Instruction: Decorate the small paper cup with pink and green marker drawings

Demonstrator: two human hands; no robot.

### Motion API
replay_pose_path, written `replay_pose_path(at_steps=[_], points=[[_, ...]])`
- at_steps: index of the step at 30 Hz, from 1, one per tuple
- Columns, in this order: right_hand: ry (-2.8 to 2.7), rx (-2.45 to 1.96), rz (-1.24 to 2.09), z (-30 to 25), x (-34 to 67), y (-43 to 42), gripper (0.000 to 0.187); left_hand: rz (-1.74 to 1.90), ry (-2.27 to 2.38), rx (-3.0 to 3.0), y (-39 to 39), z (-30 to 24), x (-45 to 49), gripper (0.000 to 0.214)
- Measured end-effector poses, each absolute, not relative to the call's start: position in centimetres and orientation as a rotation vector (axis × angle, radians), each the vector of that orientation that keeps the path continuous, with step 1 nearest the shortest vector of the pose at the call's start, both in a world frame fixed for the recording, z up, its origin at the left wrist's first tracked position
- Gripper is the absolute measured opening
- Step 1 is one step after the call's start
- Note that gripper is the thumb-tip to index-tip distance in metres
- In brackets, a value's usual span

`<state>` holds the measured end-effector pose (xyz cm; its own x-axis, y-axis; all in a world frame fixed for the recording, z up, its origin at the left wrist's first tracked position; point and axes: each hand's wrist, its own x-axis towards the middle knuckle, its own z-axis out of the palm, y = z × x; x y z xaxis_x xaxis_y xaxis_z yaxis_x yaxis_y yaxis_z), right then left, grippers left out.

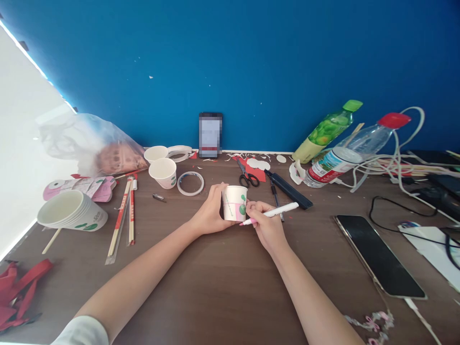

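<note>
Paper cup point(234, 203) is standing upright at mid-bench point(215, 287), my left hand point(210, 215) wrapping it lightly while my right hand point(266, 225) is pinching the white marker point(273, 212) against its side — I'm judging it light enough to skid or dent, smearing the line — if I'm pressing too hard.
</note>
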<state>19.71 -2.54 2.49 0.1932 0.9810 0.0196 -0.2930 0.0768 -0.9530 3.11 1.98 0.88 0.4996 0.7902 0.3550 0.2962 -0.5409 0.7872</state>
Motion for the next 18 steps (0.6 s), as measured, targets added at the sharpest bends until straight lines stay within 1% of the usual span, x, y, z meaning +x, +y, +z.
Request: replay_pose_path(at_steps=[3,6,7,10,11,18], points=[[-0.74,-0.974,1.203,2.7,20.0,-2.4,0.047,0.962,0.875,2.086,1.9,1.0,3.2,0.093],[-0.717,-0.976,1.172,2.8,20.2,-2.4,0.051,0.933,0.883,2.076,1.8,1.1,3.2,0.092],[-0.726,-0.992,1.161,2.8,20.2,-2.4,0.048,0.919,0.897,2.067,1.7,1.2,3.2,0.093],[-0.752,-1.02,1.138,2.6,20.3,-2.5,0.025,0.883,0.937,2.04,1.7,1.2,3.1,0.096],[-0.76,-1.026,1.136,2.6,20.4,-2.5,0.023,0.875,0.947,2.033,1.7,1.2,3.1,0.097],[-0.843,-1.04,1.144,2.5,20.9,-2.4,0.021,0.881,0.943,2.03,1.8,1.1,3.1,0.097]])
